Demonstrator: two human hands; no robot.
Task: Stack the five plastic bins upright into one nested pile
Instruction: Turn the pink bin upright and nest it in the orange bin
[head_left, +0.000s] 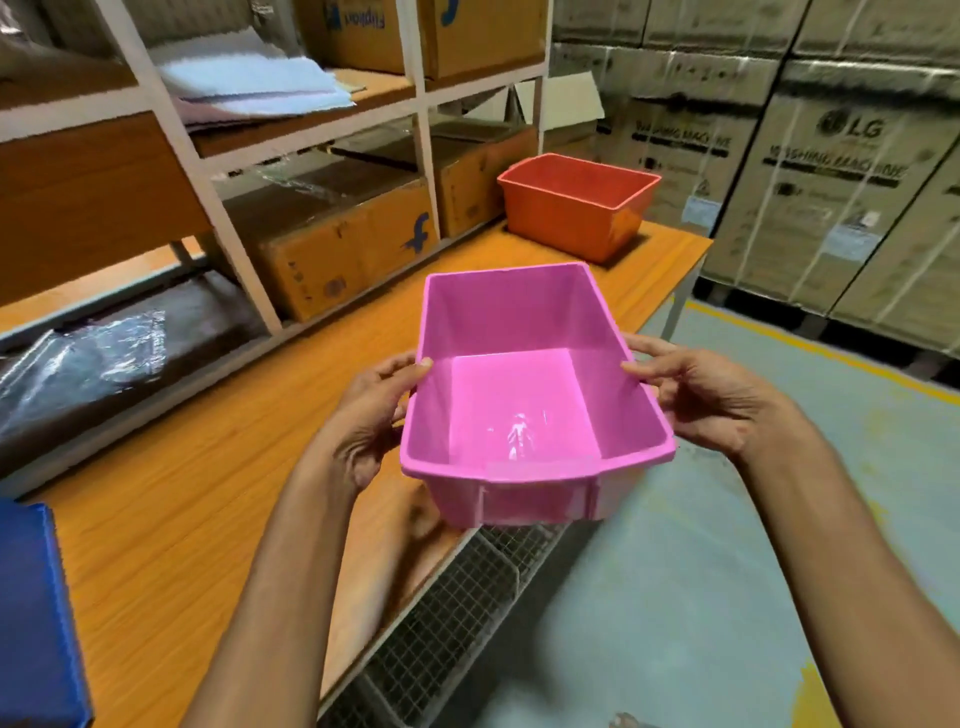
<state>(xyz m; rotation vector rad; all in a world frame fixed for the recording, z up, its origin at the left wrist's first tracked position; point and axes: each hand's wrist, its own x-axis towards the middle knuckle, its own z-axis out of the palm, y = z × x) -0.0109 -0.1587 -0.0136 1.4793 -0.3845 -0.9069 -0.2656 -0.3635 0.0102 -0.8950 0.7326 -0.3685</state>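
Observation:
A pink plastic bin (524, 395) is held upright in the air above the table's near edge, its empty inside facing me. My left hand (371, 415) grips its left rim, thumb over the edge. My right hand (696, 395) grips the right rim the same way. An orange bin (576, 208) stands upright and empty on the far end of the wooden table (197, 499). A blue bin (36, 618) shows partly at the lower left edge of the view.
White shelving (249, 270) with cardboard boxes (343, 260) and wrapped goods lines the table's left side. Wire mesh baskets (457, 623) sit under the table edge. Stacked washing machine cartons (831, 171) stand at the right beyond the grey floor (701, 597).

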